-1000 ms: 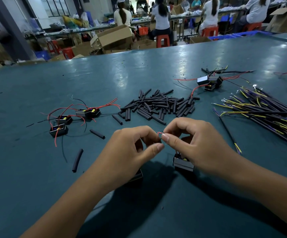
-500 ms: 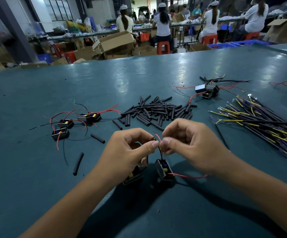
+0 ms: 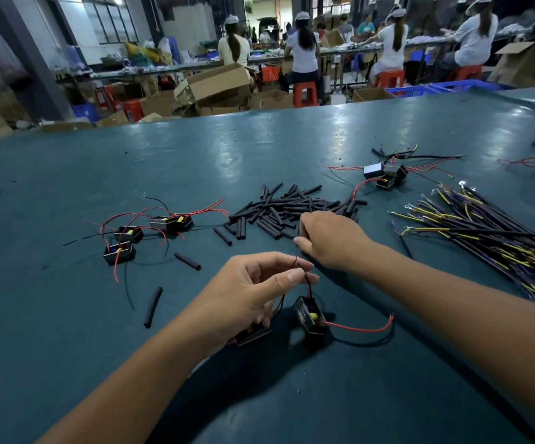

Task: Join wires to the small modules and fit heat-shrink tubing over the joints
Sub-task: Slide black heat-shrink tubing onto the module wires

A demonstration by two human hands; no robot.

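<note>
My left hand [image 3: 253,293] pinches the twisted red-and-black wire joint [image 3: 295,260] between thumb and forefinger. From it a black lead drops to a small black module [image 3: 311,318] lying on the table, with a red wire [image 3: 360,330] trailing right. A second module [image 3: 255,335] lies partly hidden under my left palm. My right hand [image 3: 331,243] is at the near edge of the pile of black heat-shrink tubes [image 3: 279,208], its thumb and fingertips pinching one tube [image 3: 297,230].
Finished modules with red wires [image 3: 125,245] lie at the left, more modules [image 3: 384,174] at the back right. A bundle of black, yellow and purple wires [image 3: 484,232] fans out on the right. Loose tubes [image 3: 153,306] lie on the green table [image 3: 67,363].
My right hand has let go of the wire joint and moved up and right to the tube pile. My left hand keeps the joint pinched. The camera has tilted up slightly.
</note>
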